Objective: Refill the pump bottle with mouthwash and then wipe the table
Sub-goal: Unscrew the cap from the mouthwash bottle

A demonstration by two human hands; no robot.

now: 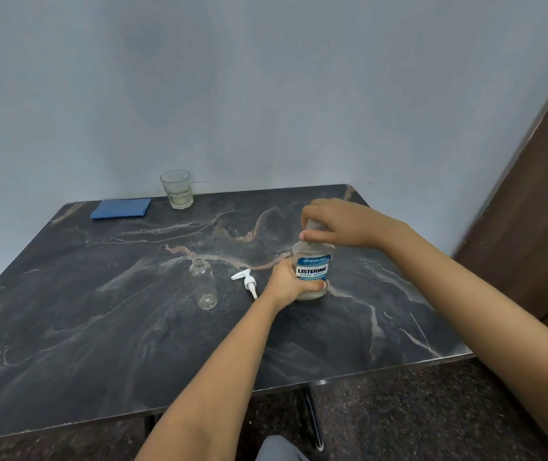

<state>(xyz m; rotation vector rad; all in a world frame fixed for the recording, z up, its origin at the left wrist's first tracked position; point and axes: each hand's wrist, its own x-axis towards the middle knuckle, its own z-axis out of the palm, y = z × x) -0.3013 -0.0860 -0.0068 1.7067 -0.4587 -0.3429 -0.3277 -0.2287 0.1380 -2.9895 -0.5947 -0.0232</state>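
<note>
The table was dark grey marble-patterned with white and tan veins. The mouthwash bottle, between the fingers, was clear with a blue-and-white label. The pump head was white; the cloth was blue.

I see broad bare table on the left and along the near edge. The open pump bottle stands mid-table, the pump head lying just beside it on the right, close to my left hand. Between them the gap is narrow. Glass and blue cloth sit by the wall, well apart from everything else.
</note>
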